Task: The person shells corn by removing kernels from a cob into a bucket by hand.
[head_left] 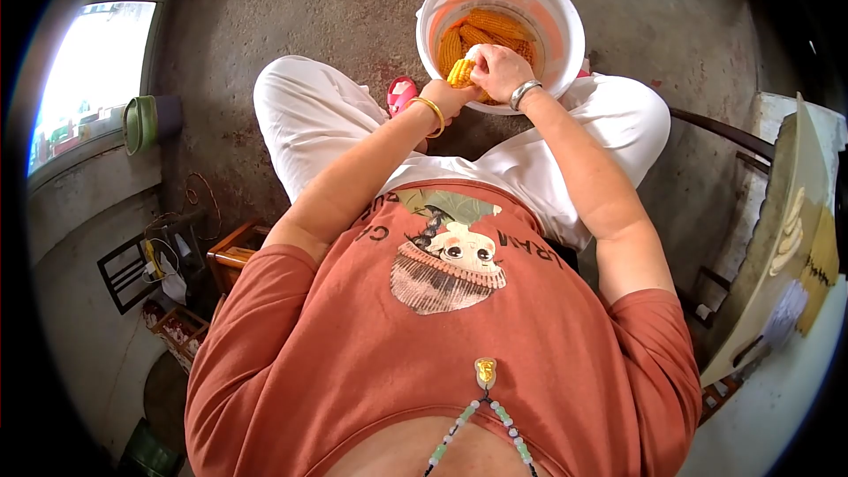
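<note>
So, both hands are on one bright yellow corn cob (460,73), held just over the near side of a round white plastic bucket (568,11) with orange color showing through its wall. The left hand (449,98), with a smooth gold-colored bangle (435,113) at the wrist, is closed on the cob from the near side. The right hand (501,71) comes in from the other side, fingers curled in narrow and gripping the same cob, with a wide silver-colored bracelet (526,90) at its wrist. There's a small whitish bit by the right fingertips, but that spot is tiny and partly covered, so I honestly can't tell what it is. Down inside the bucket there's a pile of orange-yellow corn cobs (495,25), lying at different angles and partly overlapping. The bucket sits on a rough gray-brown concrete floor (291,4), out past the person's bent knees, which are spread apart in loose white pants (311,115). A pinkish-red shoe (401,94) pokes out just beside the left hand. Closer in, you get a rust-orange T-shirt (530,344) with a cartoon face in a knit hat, plus a beaded necklace with a clear-and-gold pendant (485,373) lying on it. Over on the right, a dark curved bar (720,128) runs toward some pale boards.
</note>
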`<state>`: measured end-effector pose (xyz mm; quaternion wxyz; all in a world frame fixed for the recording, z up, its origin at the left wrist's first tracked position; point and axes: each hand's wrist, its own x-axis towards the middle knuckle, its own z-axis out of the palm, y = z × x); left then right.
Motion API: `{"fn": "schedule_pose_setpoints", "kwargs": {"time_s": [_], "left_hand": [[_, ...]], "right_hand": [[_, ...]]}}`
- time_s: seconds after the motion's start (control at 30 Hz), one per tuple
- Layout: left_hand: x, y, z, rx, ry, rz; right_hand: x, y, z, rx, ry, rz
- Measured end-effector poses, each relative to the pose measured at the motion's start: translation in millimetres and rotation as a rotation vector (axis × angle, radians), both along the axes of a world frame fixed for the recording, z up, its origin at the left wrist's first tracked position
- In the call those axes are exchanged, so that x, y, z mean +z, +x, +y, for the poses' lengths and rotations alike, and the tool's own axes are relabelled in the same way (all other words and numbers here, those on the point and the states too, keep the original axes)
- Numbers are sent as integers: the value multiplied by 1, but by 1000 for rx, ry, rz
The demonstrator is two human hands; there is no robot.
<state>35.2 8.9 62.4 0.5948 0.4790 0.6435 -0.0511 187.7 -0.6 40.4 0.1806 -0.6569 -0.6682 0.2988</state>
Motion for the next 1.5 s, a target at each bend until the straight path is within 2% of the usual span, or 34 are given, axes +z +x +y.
{"fn": "schedule_pose_setpoints", "kwargs": {"time_s": [0.13,0.3,0.43,0.53,0.6,0.67,0.73,0.93,1.03,1.27,1.5], "left_hand": [[-9,0,-2,47,2,-27],[-15,0,-3,39,29,-7],[-29,-1,-4,-165,258,159],[-22,-2,-9,-232,314,171],[-18,-4,-15,-294,404,193],[-28,-8,-13,-192,324,125],[-37,-10,-10,-160,241,89],[-20,-9,-5,-42,76,-3],[-24,-14,-3,-1,28,-112],[-24,-13,-3,9,31,-118],[-13,-10,-3,38,-3,-105]], "right_hand": [[17,-3,2,-60,-132,1],[5,0,5,-43,-123,26],[0,0,2,-24,-14,7],[0,3,3,-179,-44,-90],[-21,20,14,-277,-38,-94],[-25,35,20,-344,-58,139],[-28,36,21,-348,-9,187],[-17,18,8,-216,21,282],[-11,19,7,-187,-22,297],[-16,12,0,-128,-169,233],[-41,15,4,-116,-275,584]]}}
